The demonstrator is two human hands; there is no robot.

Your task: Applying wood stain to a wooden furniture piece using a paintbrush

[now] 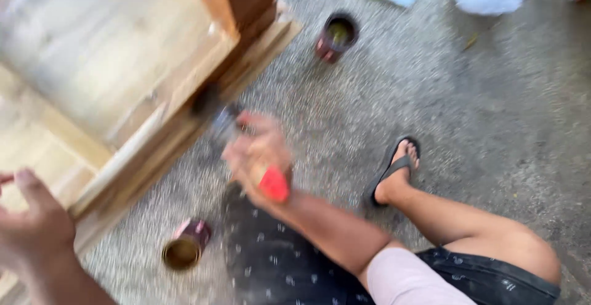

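Right hand (258, 157), motion-blurred, closed around a red-handled brush (273, 184) whose dark bristle end (206, 103) meets the edge of the wooden furniture piece (123, 77) at 10 o'clock. Left hand (34, 225), at 8 o'clock, spread open and holding nothing (apparently steadying near the wood). Two opened tins, one at 12 o'clock (337, 35), one at 7 o'clock (186, 245), stand on the gravelled floor (492, 114) within reach for dipping.

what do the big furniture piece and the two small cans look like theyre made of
Furniture piece: bare, pale wood with visible grain, apparently unfinished. Upright can and tipped can: probably metal, given the dark red sides and dull brassy rim, though blur leaves it uncertain.
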